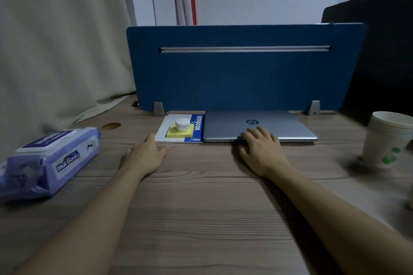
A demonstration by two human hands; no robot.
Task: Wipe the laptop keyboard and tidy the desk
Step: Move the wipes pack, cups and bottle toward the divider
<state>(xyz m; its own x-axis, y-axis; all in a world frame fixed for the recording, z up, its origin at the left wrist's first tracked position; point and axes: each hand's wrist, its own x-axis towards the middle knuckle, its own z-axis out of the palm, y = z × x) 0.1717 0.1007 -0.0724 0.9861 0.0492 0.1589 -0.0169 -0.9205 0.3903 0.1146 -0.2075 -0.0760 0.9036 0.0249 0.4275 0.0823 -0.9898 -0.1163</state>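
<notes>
Against the foot of the blue felt desk divider [241, 73], a closed silver laptop [268, 128] lay flat on the wood-grain desk [201, 219]. Well left of the laptop sat a purple wet-wipe pack [49, 161]. The right hand [260, 148] rested relaxed on the laptop's front edge; the left hand [145, 154], loose and holding nothing, touched the blue-and-white notebook [178, 128] just beside the laptop.

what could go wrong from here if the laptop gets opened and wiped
1. The laptop sits close against the blue divider, so the lid may hit it when opened.
2. The right hand lies on the lid's front edge with no grip yet; lifting one-handed could drag the laptop.
3. The paper cups stand near the right forearm and could be knocked.
</notes>
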